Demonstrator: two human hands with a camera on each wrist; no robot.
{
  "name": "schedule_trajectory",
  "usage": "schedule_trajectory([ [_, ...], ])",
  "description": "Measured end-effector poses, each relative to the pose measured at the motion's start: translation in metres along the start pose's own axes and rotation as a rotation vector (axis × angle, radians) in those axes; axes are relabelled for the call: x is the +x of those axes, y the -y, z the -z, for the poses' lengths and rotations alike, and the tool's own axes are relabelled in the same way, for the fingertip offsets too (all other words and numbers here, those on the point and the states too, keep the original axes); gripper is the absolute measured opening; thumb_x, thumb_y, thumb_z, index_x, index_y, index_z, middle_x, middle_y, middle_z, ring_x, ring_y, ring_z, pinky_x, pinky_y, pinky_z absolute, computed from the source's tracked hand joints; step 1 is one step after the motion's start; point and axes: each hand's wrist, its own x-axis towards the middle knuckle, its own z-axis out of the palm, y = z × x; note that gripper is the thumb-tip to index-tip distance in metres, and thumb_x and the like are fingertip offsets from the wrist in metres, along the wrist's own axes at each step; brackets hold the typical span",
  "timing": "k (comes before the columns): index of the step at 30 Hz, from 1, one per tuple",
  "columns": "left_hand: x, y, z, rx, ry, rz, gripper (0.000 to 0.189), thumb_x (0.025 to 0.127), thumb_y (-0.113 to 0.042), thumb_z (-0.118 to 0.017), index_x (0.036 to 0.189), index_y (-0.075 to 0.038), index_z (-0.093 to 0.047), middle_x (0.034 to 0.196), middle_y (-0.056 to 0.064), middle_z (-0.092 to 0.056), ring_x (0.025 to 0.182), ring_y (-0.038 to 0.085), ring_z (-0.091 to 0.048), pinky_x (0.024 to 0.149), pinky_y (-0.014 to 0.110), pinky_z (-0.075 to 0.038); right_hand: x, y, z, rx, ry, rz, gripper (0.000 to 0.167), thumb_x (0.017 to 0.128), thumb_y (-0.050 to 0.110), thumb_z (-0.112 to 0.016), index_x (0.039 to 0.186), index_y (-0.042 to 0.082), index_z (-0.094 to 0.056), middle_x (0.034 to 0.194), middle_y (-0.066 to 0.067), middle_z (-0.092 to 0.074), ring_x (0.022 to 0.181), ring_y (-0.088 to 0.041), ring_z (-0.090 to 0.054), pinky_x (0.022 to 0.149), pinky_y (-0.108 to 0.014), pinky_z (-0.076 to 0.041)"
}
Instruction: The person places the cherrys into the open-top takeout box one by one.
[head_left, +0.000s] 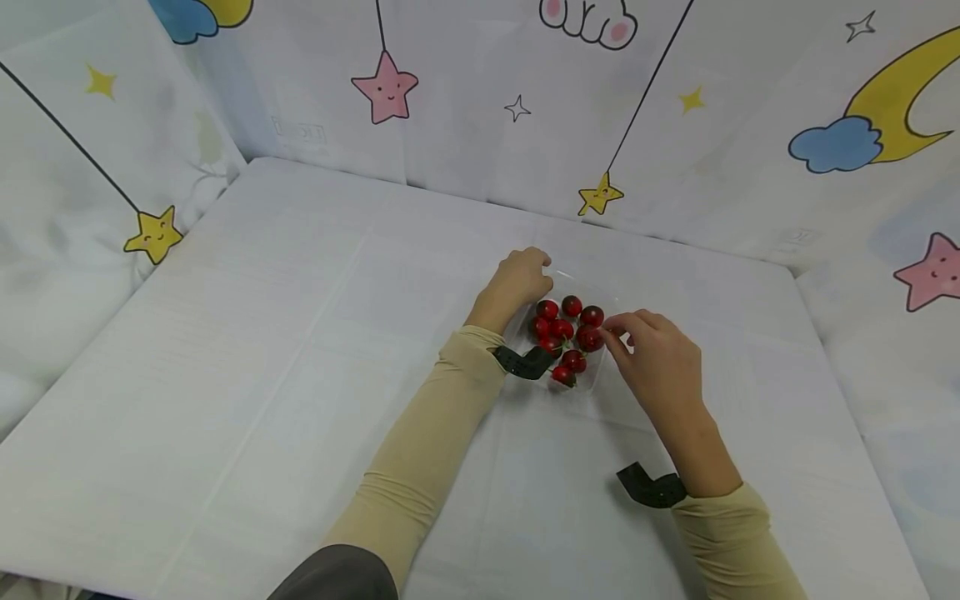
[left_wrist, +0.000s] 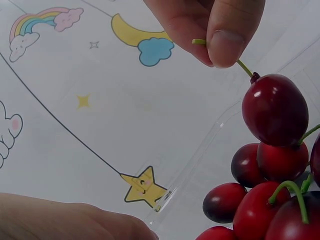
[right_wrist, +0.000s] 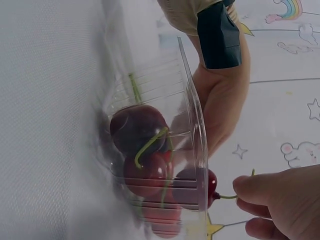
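Note:
A clear plastic box point(head_left: 592, 383) holds several dark red cherries point(head_left: 561, 330) with green stems. My right hand point(head_left: 660, 358) pinches one cherry point(left_wrist: 275, 110) by its stem between thumb and finger. That cherry hangs at the top of the pile, and in the right wrist view its lower part shows through the box wall point(right_wrist: 200, 140). My left hand point(head_left: 517, 283) grips the box's far left edge with its fingers curled at the rim. Much of the left hand is hidden behind the box in the right wrist view.
A white cloth covers the table point(head_left: 262, 333). Behind it and at the sides hang white sheets printed with stars, moons and clouds, such as a pink star point(head_left: 387, 87). Dark wrist mounts point(head_left: 651, 487) sit by both sleeves, the left one overlapping the box's near left side.

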Motion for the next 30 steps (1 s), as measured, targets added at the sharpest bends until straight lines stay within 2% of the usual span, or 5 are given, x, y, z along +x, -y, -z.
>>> schedule_trajectory([
  [13, 0.0003, -0.0002, 0.0004, 0.010, -0.001, -0.004, 0.044, 0.094, -0.019, -0.050, 0.138, -0.011, -0.050, 0.140, 0.008, -0.052, 0.103, 0.020, -0.056, 0.087, 0.034, -0.049, -0.0016, -0.0001, -0.0045, -0.001, -0.015, 0.034, 0.012, 0.082, 0.018, -0.074, 0.091, 0.011, -0.072, 0.082, -0.006, -0.070, 0.067, -0.021, -0.059, 0.051, -0.037, -0.050],
  [30, 0.0000, -0.0003, 0.0006, 0.007, 0.001, -0.003, 0.044, 0.095, -0.019, -0.050, 0.138, -0.011, -0.050, 0.139, 0.008, -0.052, 0.103, 0.020, -0.056, 0.086, 0.034, -0.049, -0.0021, 0.0002, -0.0073, -0.003, 0.008, 0.037, 0.011, 0.081, 0.017, -0.075, 0.090, 0.011, -0.072, 0.084, -0.008, -0.071, 0.068, -0.022, -0.060, 0.053, -0.038, -0.052],
])
